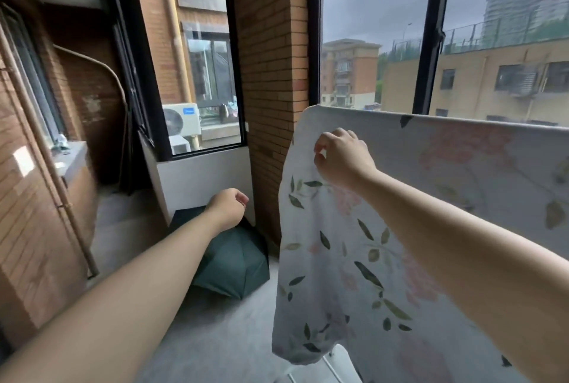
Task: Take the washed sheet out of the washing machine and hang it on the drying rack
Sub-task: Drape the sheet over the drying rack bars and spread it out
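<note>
A white rack (334, 362) part shows at the bottom edge, under the sheet's lower corner. The sheet (354, 259) hangs draped over a line that is hidden beneath it, its top edge level across the right window (378, 28). It is pale white, printed with dark green leaves and faded pink flowers, and falls in soft folds. The right hand (341, 156) pinches the cloth near the top left corner with curled fingers. The left hand (229, 205) hangs loosely curled, holding nothing, above a green umbrella (234, 268) on the floor.
</note>
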